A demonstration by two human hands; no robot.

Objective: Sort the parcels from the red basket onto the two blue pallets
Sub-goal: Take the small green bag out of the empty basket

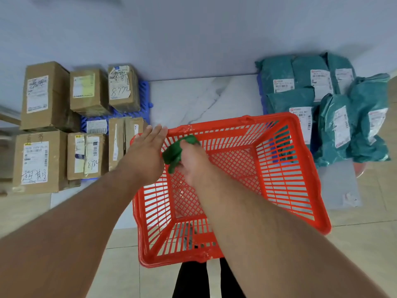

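The right hand [193, 158] clutches a small, crumpled green parcel [175, 152] inside the red basket [279, 168]; just left of the grip, the left hand [148, 147] lies flat, fingers straight, on the rim.

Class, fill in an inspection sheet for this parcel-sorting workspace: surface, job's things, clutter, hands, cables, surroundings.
Surface: tiled floor, marbled pale and beige.
Job's things: red basket with no parcels visible inside; cardboard boxes on the left blue pallet; teal mailer bags over the right blue pallet.
Clutter: grey sheet beside the bags.
Hands: left hand flat at the basket rim; right hand has a grip on a green crumpled piece.
Cables: nothing seen.
Surroundings: plain pale wall.
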